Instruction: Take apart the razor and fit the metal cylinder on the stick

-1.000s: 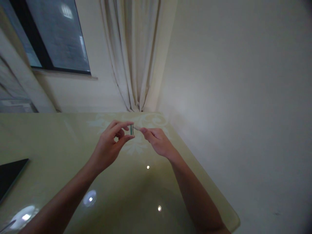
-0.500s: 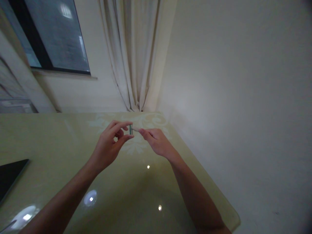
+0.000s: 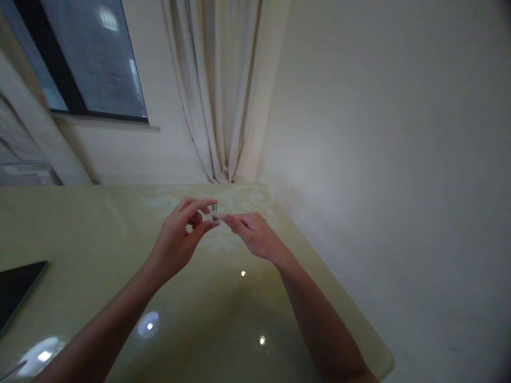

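Between the thumb and fingertips of my left hand [image 3: 179,234] is a small, thin, greenish piece [image 3: 214,207], held upright above the table [image 3: 191,308]. My right hand [image 3: 253,231] pinches a slim pale stick [image 3: 217,215], whose tip crosses in front of the small piece. Whether the stick touches the piece cannot be made out. What exactly the small piece is stays too small to tell.
At the left edge of the table lies a dark flat object [image 3: 19,287]. A thin object [image 3: 16,368] shows at the bottom left corner. Behind the table hang curtains [image 3: 217,90] beside a window [image 3: 96,58]; a wall [image 3: 379,159] runs along the right.
My right hand has shifted slightly, and the pale stick's tip has moved left and a little down across the small piece. My left hand has stayed in place.
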Tool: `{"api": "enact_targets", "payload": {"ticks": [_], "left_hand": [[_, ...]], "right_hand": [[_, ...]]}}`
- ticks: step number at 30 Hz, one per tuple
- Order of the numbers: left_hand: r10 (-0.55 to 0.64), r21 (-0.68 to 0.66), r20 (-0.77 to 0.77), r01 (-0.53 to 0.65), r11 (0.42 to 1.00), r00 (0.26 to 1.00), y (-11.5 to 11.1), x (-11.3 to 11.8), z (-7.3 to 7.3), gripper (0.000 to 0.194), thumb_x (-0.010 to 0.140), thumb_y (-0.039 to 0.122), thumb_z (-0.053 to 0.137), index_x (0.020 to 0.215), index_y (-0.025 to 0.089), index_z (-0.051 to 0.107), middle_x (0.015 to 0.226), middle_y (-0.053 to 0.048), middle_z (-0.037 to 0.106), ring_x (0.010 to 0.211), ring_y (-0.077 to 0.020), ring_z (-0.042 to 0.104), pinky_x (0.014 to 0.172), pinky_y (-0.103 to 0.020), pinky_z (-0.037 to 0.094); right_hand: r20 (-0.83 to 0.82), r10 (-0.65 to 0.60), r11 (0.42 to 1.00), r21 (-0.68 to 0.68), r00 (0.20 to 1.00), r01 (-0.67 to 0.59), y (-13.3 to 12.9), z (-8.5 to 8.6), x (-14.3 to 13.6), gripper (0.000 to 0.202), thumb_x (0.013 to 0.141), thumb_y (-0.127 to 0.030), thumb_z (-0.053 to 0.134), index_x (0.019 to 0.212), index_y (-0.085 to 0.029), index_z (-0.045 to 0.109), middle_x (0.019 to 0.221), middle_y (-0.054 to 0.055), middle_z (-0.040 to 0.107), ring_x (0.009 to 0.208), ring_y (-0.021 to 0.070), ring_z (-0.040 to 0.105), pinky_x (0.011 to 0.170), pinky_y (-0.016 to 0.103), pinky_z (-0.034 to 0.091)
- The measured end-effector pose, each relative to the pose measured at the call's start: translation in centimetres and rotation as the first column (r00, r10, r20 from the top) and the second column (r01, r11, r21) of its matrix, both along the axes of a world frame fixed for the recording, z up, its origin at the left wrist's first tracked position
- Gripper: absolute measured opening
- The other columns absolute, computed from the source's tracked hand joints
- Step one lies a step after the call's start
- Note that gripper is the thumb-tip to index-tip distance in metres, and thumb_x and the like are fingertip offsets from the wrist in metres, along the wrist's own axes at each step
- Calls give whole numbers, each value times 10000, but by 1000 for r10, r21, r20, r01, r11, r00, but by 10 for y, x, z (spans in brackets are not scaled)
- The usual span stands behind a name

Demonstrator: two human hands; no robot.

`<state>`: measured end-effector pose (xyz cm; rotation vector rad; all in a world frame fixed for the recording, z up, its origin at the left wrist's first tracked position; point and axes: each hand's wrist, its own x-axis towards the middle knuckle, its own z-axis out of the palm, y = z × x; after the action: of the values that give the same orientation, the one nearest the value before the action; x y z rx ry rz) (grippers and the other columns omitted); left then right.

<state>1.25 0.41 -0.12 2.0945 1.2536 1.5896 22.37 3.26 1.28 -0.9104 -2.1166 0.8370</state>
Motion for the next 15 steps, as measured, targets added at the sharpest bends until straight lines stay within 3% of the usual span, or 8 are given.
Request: {"api": "enact_targets", "payload": {"ticks": [3, 8, 12, 15], "left_hand": [[3, -7, 1, -3, 1000, 1000, 0, 0, 0, 300, 917, 274, 715, 1215, 248, 721, 970, 2, 598, 685, -102, 564, 605, -224, 510], [-12, -19, 0, 12, 1000, 1000, 1, -1, -1, 321, 915, 289, 720, 1233, 247, 720, 981, -4, 598, 694, -106, 568, 603, -229, 511], [-18, -23, 9, 18, 1000, 1000, 2, -2, -2, 317, 911, 288, 721, 1225, 244, 725, 976, -3, 604, 688, -106, 563, 634, -245, 526], [-32, -40, 6, 33, 999, 999, 3, -2, -3, 312, 918, 291, 716, 1227, 245, 725, 985, -4, 612, 694, -108, 568, 642, -249, 529]], "right_hand": [[8, -65, 998, 19, 998, 65, 0, 1, 0, 606, 1048, -669, 437, 666, -198, 445, 648, -35, 381, 628, 118, 375, 599, 298, 233], [3, 6, 1000, 2, 1000, -6, 1, 0, 0, 612, 1056, -659, 431, 657, -196, 441, 642, -39, 367, 618, 113, 366, 599, 294, 236], [23, -75, 996, 43, 997, 74, 3, 0, 2, 610, 1050, -661, 446, 657, -195, 446, 641, -36, 366, 620, 116, 368, 596, 300, 225], [12, -44, 999, 13, 999, 44, 2, 0, 2, 614, 1047, -684, 425, 669, -200, 426, 657, -36, 360, 625, 114, 351, 597, 296, 230]]}}
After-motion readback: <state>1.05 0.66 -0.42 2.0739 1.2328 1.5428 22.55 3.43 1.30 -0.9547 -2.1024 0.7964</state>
